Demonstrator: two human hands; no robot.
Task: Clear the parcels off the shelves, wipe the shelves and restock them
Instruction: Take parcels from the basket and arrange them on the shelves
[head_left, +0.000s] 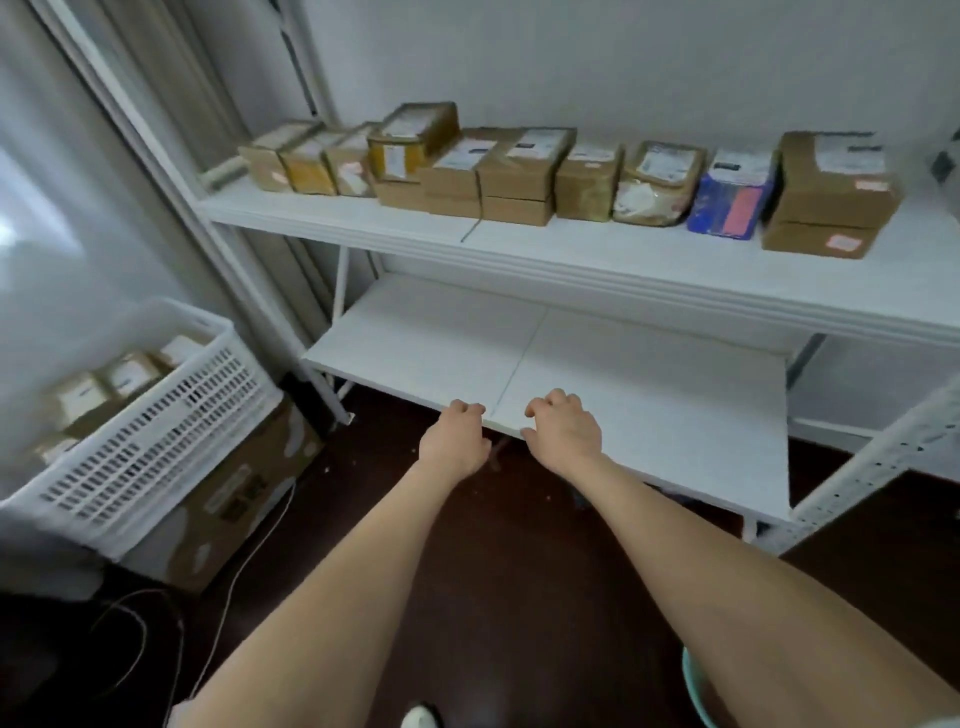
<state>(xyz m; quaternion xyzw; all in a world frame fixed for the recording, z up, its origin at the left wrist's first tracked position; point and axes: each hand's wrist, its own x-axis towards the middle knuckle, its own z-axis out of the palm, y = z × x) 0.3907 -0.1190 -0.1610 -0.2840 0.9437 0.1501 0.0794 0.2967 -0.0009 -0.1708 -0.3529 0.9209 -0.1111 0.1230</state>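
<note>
My left hand (457, 436) and right hand (563, 434), fingers curled, seemingly clamped on lower shelf (649, 395) edge. It could tip or drop if I pull unevenly.

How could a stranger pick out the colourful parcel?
Find the upper shelf of the white rack, lined with parcels. Second from its right end stands the blue parcel. Its neighbours are brown; it alone is blue with a pink patch.

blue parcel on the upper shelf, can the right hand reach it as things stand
Probably yes: the blue parcel sits on the open upper shelf, nothing in front of it, and the right hand only curls over the edge of the lower shelf.
</note>
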